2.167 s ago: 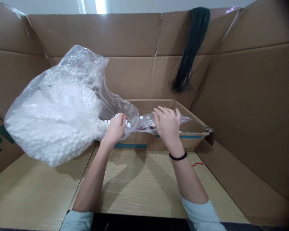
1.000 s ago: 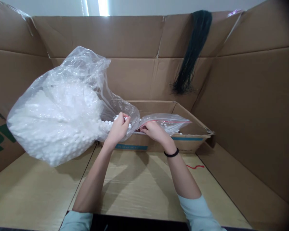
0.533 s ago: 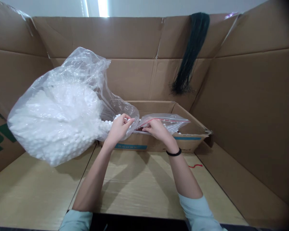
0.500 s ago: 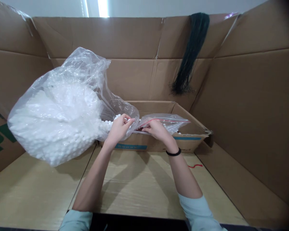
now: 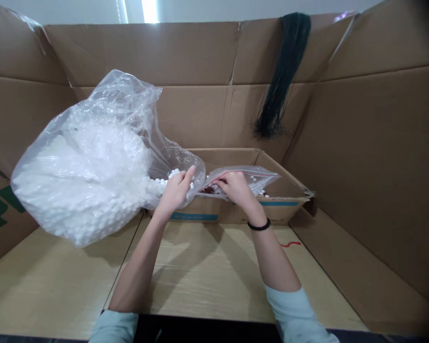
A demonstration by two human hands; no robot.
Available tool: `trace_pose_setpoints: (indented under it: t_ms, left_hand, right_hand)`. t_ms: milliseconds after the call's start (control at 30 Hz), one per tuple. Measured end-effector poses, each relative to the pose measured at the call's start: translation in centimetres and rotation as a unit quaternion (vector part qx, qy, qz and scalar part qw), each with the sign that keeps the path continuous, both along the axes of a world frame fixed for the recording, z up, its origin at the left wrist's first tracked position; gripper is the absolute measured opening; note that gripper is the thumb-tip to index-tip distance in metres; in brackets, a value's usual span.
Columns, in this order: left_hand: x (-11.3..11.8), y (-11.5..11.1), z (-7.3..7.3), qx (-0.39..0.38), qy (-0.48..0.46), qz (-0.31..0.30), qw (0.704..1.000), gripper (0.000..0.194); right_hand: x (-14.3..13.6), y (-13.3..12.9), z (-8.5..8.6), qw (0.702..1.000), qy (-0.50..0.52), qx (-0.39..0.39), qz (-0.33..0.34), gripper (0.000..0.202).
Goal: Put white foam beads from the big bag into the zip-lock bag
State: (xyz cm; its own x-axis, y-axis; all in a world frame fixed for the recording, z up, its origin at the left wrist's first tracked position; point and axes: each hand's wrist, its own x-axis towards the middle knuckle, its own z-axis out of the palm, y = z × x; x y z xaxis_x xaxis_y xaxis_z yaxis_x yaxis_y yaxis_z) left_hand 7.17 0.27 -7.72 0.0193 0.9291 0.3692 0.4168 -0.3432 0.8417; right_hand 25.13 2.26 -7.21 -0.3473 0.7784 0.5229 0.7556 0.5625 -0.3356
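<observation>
My left hand [image 5: 177,190] is at the mouth of a large clear plastic bag [image 5: 128,90] full of small white balls [image 5: 93,166]. Its thumb points up and its fingers curl down among loose balls, largely hidden; what they grip is unclear. My right hand [image 5: 234,188], with a black band at the wrist, reaches into the mouth of a clear zip bag [image 5: 260,172] with a red seal line. Its thumb and fingers are bent together there. Dark red bits [image 5: 209,189] and a few white balls show by its fingertips. Both bag mouths meet over an open cardboard box [image 5: 232,214].
Tall cardboard walls [image 5: 146,57] enclose the pale wooden table [image 5: 200,271] at the back and sides. A bundle of dark green strands [image 5: 286,71] hangs over the back wall. A short red string [image 5: 291,244] lies right of my right forearm.
My left thumb has lifted from its pinch and now points up. My right hand has shifted slightly right and up, showing more of the dark red bits. The large bag stays put.
</observation>
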Motion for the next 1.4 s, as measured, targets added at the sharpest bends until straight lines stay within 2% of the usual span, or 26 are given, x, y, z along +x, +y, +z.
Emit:
trace_pose_setpoints:
  t_ms: [133,300,567,767,867,1000,1200,1400]
  left_hand:
    - [0.0,-0.1,-0.2,0.007,-0.004,-0.007,1.0,0.042]
    - [0.0,0.1,-0.3,0.02,-0.002,-0.024,1.0,0.038]
    - [0.4,0.3,-0.5,0.011,0.017,-0.016,1.0,0.033]
    - [0.4,0.3,-0.4,0.009,0.018,-0.024,1.0,0.031]
    - [0.5,0.4,-0.5,-0.003,-0.017,-0.051,0.999,0.031]
    - [0.5,0.5,-0.5,-0.034,-0.086,-0.125,0.988,0.035]
    - [1.0,0.0,-0.3,-0.063,-0.115,-0.174,0.976,0.038]
    - [1.5,-0.2,-0.5,-0.039,-0.093,-0.176,0.979,0.04]
  right_hand:
    - [0.2,0.1,0.1,1.0,0.009,-0.001,-0.009,0.023]
    - [0.6,0.2,0.0,0.999,0.015,-0.029,0.024,0.021]
    - [0.9,0.0,0.1,0.996,0.026,-0.088,0.016,0.021]
    - [0.9,-0.5,0.2,0.999,-0.012,-0.032,0.004,0.022]
    - [1.1,-1.0,0.4,0.998,0.034,-0.044,0.023,0.021]
    - [1.7,-1.5,0.6,0.989,0.091,-0.083,0.084,0.021]
    - [1.8,-2.7,1.1,0.938,0.215,-0.188,0.197,0.022]
    - [0.4,-2.9,1.2,0.934,0.26,-0.162,0.183,0.02]
